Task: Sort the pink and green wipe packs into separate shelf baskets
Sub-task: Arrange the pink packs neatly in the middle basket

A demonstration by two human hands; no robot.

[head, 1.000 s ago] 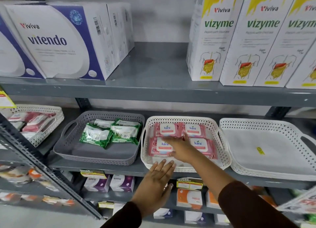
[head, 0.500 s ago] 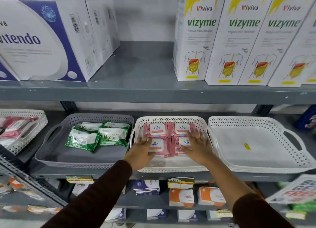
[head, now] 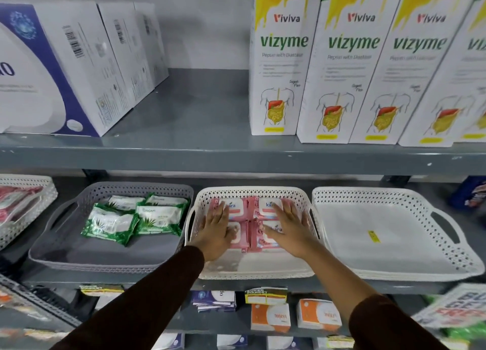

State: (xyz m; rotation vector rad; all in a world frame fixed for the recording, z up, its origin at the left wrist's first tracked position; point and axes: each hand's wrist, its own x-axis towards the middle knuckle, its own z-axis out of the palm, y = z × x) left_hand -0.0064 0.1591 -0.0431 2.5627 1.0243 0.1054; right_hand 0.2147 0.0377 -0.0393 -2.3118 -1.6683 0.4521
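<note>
Several pink wipe packs (head: 246, 227) lie side by side in the middle white basket (head: 252, 269) on the lower shelf. My left hand (head: 215, 231) rests flat on the left packs, fingers spread. Flat on the right packs lies my right hand (head: 288, 227), fingers apart as well. Neither hand grips a pack. To the left, a grey basket (head: 86, 257) holds several green wipe packs (head: 131, 218) toward its back.
An empty white basket (head: 394, 234) stands to the right, and another white basket (head: 23, 207) with pink packs to the far left. The upper shelf edge (head: 236, 158) overhangs the baskets, carrying white-and-blue boxes (head: 65, 68) and tall Vizyme boxes (head: 342, 68).
My left hand rose from below the shelf into the middle basket. Both hands slid further over the pink packs and now press on them. The view moved closer.
</note>
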